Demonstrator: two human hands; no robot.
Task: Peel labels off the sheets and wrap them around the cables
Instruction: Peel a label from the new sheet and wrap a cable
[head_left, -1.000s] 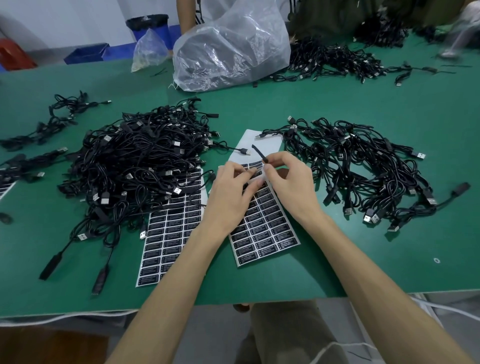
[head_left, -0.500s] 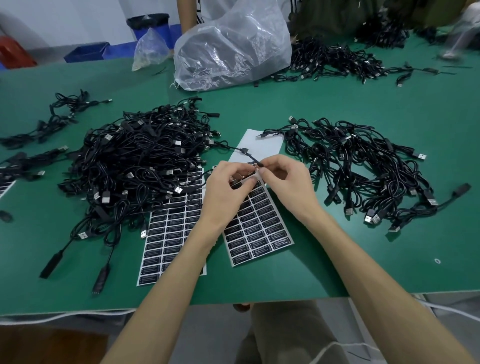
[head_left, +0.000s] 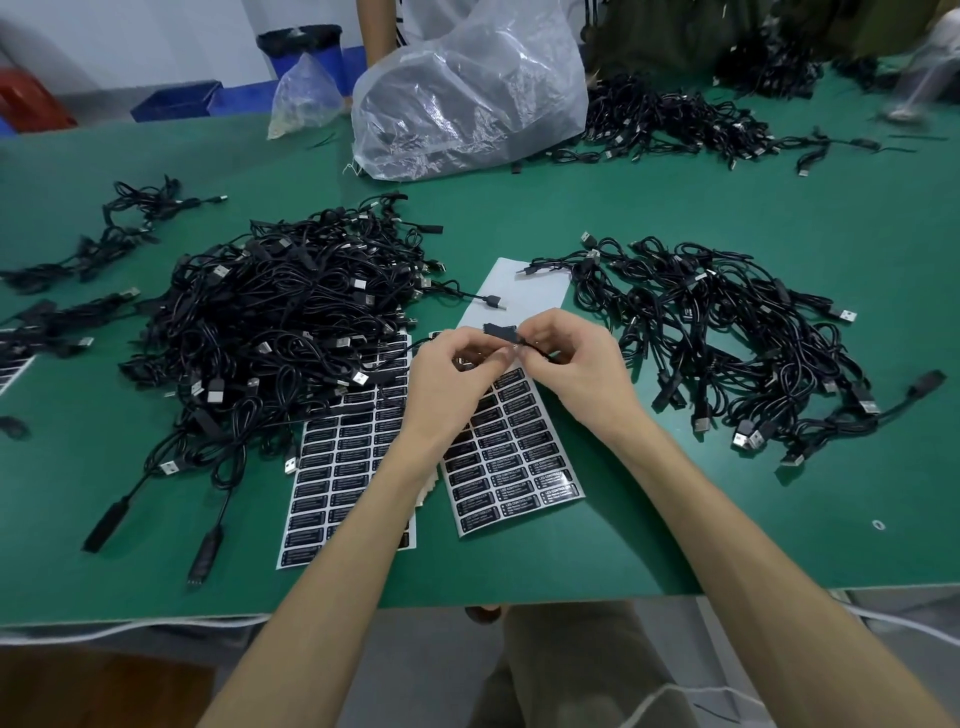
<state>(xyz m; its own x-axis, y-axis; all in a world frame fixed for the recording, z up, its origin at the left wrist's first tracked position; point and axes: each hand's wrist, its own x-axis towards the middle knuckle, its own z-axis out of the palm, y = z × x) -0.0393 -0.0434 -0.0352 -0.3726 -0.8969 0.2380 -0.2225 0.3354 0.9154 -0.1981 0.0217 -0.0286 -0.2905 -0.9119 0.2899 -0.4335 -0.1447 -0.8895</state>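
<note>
Left hand (head_left: 452, 379), right hand (head_left: 571, 364) both pinch thin black cable (head_left: 537, 349) running left-right between them, above white sheet of black labels (head_left: 514, 457); small black peeled label (head_left: 500, 329) stands at the meeting fingertips.

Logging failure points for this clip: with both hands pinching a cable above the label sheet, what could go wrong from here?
1. The cable is pinched only at the fingertips of the left hand and right hand; a label wrapped here could go on crooked or stick to itself.
2. The cable seems to trail into the left pile; pulling may drag others along.
3. The forearms hang over the label sheet and could shift it.
</note>
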